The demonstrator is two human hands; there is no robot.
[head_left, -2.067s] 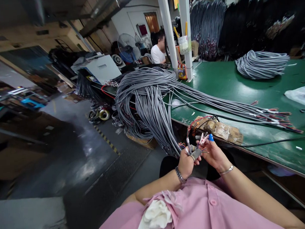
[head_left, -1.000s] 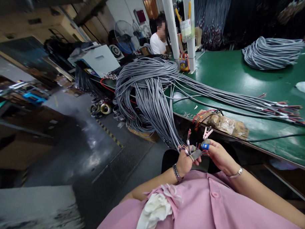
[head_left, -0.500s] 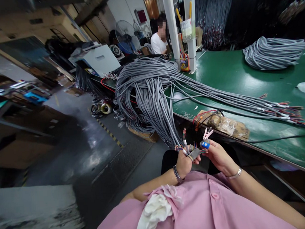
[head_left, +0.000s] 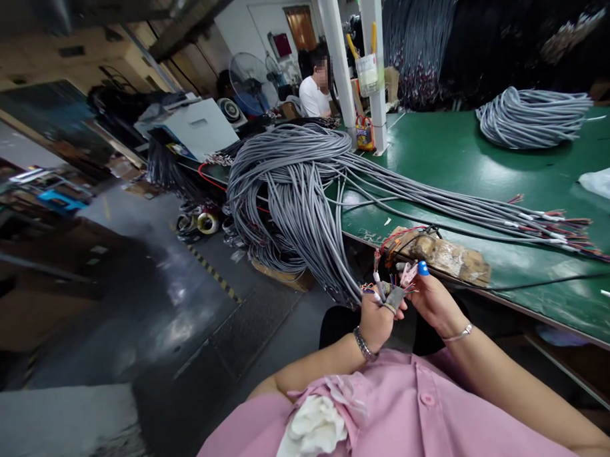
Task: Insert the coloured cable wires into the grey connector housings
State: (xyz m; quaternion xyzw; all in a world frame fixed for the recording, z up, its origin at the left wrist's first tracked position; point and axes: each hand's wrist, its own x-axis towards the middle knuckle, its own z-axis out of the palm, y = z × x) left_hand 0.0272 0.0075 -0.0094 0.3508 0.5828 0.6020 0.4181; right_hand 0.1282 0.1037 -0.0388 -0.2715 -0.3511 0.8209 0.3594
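In front of my body, my left hand [head_left: 377, 324] is closed around a grey cable [head_left: 380, 290] whose stripped, coloured wires fan out. Grey wrapping covers some of its fingers. Just to the right, my right hand [head_left: 434, 302] pinches a small pink two-pronged clip [head_left: 409, 273] beside the bared wire ends [head_left: 411, 287]. A blue cover [head_left: 423, 268] sits on the right thumb. The right fingertips are partly hidden behind the clip. Close behind the left hand hangs a thick bundle of grey cables [head_left: 304, 208], draped over the bench edge.
The green bench [head_left: 433, 171] carries a coiled grey cable bundle [head_left: 534, 117], a taped brown block [head_left: 438, 254] near its edge and a white plastic bag [head_left: 603, 181]. A white post [head_left: 336, 61] rises at its back. Beyond sits a person [head_left: 314, 95] in a white top.
My right hand has turned, its thumb now raised and the pink clip tilted differently near the wires. My left hand keeps its hold on the cable. The view has shifted slightly.
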